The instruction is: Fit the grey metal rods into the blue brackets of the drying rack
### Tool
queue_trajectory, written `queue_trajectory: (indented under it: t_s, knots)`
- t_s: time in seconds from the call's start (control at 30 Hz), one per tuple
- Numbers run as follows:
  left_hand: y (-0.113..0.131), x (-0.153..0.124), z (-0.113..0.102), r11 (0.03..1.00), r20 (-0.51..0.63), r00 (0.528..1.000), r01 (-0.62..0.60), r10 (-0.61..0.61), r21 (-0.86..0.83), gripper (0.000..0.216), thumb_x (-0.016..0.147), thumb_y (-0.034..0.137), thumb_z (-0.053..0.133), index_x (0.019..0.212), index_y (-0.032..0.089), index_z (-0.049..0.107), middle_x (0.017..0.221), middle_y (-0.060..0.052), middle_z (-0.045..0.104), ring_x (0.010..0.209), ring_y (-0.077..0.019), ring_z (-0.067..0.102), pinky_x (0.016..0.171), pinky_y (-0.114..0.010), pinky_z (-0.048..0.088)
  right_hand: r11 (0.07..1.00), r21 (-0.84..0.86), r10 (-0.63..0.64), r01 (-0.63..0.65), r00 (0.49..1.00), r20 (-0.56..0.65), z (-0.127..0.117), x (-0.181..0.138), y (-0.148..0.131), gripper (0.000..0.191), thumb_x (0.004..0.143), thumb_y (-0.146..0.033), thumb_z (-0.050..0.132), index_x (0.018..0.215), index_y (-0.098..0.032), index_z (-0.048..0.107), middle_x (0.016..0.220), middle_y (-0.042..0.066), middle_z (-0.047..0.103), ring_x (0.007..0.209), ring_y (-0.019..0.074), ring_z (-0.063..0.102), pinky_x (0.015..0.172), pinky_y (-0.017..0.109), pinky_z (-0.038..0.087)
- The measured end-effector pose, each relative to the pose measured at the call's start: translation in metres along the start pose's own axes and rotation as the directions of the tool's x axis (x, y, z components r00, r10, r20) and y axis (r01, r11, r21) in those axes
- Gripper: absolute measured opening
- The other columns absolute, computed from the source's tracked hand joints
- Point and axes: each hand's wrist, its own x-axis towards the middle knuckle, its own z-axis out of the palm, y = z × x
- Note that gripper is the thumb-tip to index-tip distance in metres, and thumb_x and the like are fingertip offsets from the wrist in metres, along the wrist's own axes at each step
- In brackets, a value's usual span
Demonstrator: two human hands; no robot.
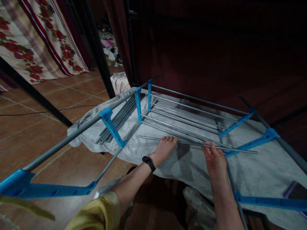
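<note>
A thin grey metal rod (148, 138) lies crosswise in front of me, over a grey cloth. The fingers of my left hand (166, 147) are curled over it left of its middle. My right hand (214, 156) grips the same rod further right, thumb and fingers closed round it. Just beyond, several fixed rods (184, 111) run between blue plastic brackets (138, 105) of a rack frame. On the right, the held rod passes close over another blue bracket (251, 143); whether they touch I cannot tell.
A bundle of loose grey rods (122, 118) lies on the cloth (192, 166) at the left. A long side tube (72, 135) with blue brackets runs towards me. Dark bed posts (98, 48) and a maroon panel (192, 54) stand behind. A dark flat object (297, 193) lies right.
</note>
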Motion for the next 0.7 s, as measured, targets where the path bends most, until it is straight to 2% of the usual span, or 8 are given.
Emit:
queue_trajectory:
  t_s: [0.2, 0.37, 0.53, 0.7]
  knots:
    - [-0.0036, 0.0024, 0.004, 0.999, -0.046, 0.998, 0.034, -0.035, -0.024, 0.021, 0.099, 0.011, 0.04, 0.112, 0.019, 0.054, 0.105, -0.009, 0.067, 0.1, -0.0225, 0.063, 0.088, -0.037, 0.046, 1.0, 0.029, -0.009, 0.01, 1.0, -0.023, -0.0017, 0.001, -0.0024, 0.024, 0.07, -0.028, 0.082, 0.088, -0.022, 0.068, 0.087, -0.002, 0.073, 0.09, 0.014, 0.071, 0.092, 0.035, 0.057]
    - [-0.0061, 0.0042, 0.0037, 0.997, -0.054, 0.998, 0.031, -0.035, -0.064, 0.022, 0.097, 0.009, 0.042, 0.11, 0.019, 0.056, 0.106, -0.009, 0.066, 0.101, -0.023, 0.062, 0.089, -0.038, 0.046, 0.999, 0.028, -0.019, 0.019, 1.0, -0.003, -0.0012, 0.0014, -0.0045, 0.023, 0.069, -0.027, 0.082, 0.087, -0.023, 0.069, 0.089, -0.001, 0.074, 0.092, 0.0159, 0.071, 0.092, 0.037, 0.058]
    - [-0.0052, 0.0041, 0.0025, 0.992, -0.041, 0.997, 0.059, -0.063, -0.108, 0.024, 0.098, 0.009, 0.04, 0.11, 0.019, 0.057, 0.108, -0.009, 0.066, 0.101, -0.0225, 0.062, 0.091, -0.038, 0.045, 1.0, 0.017, -0.011, 0.011, 1.0, 0.011, 0.0004, 0.0013, -0.0056, 0.029, 0.069, -0.027, 0.081, 0.095, -0.023, 0.069, 0.094, 0.001, 0.075, 0.094, 0.0159, 0.071, 0.095, 0.038, 0.056]
    - [-0.0044, 0.0047, 0.0019, 0.993, -0.039, 0.999, 0.029, -0.033, -0.111, 0.025, 0.098, 0.009, 0.04, 0.112, 0.019, 0.058, 0.11, -0.008, 0.066, 0.104, -0.0227, 0.061, 0.093, -0.038, 0.045, 0.999, 0.028, -0.042, 0.042, 0.999, 0.01, 0.0014, 0.0018, -0.0055, 0.028, 0.071, -0.029, 0.082, 0.094, -0.023, 0.069, 0.092, 0.0, 0.074, 0.09, 0.0137, 0.071, 0.091, 0.035, 0.057]
